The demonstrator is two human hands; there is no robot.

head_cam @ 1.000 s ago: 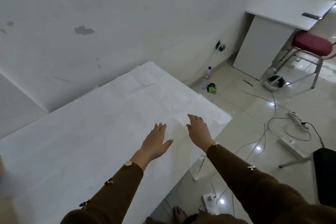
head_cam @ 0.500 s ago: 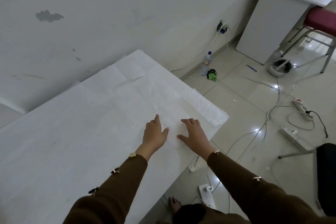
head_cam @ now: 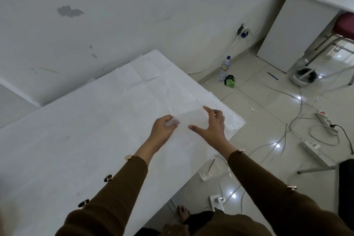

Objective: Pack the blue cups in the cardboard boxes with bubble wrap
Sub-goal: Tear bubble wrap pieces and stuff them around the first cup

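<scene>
A white table [head_cam: 57, 159] runs from the near left to the far right. Flat bubble wrap [head_cam: 228, 120] covers its right end, reaching the edge. One translucent sheet [head_cam: 191, 119] is raised off that layer, its long axis running left to right between the hands, tilting up toward the far right. The left hand [head_cam: 162, 128] pinches the sheet's left end with curled fingers. The right hand [head_cam: 212, 126] is spread wide, fingers straight, at the sheet's right end. A water bottle [head_cam: 224, 69] stands on the floor beyond.
</scene>
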